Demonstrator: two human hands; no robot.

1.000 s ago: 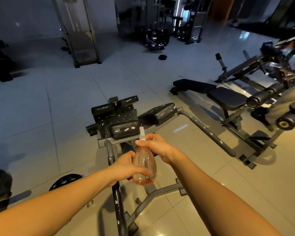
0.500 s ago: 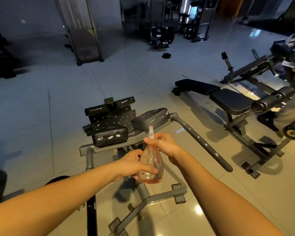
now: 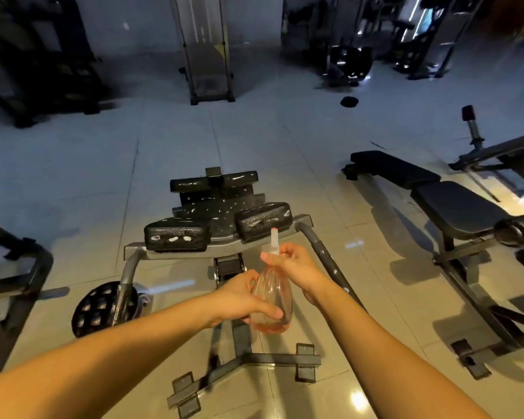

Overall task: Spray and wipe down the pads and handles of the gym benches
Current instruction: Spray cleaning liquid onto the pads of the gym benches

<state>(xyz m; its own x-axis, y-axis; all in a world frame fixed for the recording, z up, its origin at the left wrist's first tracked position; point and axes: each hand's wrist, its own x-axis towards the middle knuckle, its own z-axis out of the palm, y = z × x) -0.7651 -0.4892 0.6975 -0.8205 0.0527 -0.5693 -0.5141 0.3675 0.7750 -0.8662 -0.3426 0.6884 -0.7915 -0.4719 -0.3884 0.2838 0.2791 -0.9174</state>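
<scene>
**Black vinyl pads (image 3: 262, 220) lie just ahead of our nozzle**

The pads sit on a grey steel frame (image 3: 224, 246) directly beyond our hands and lower than them. Their long sides run across our line of reach. We hold the clear pink teardrop-shaped plastic spray bottle (image 3: 273, 300) upright between the two hands. Its white nozzle (image 3: 274, 241) points away from us and shows against the near edge of the pad on the right-hand side.

Our left hand (image 3: 242, 300) is wrapped round the bottle's belly, with the thumb laid across the front. Our right hand (image 3: 297, 267) is curled at the neck, fingertips pinched about the pump head. That makes the right hand the nearer one to the pads, and we judge it to be the one that will press.

The other near pad (image 3: 177, 235) lies forward and to the left of both hands, so reaching it would mean swinging the nozzle leftward. The grey curved tube handle (image 3: 324, 258) runs just beyond and right of the right hand, sloping down towards us. White flecks mark the pads, but we cannot tell whether they are spray or wear. We see no cloth.
</scene>
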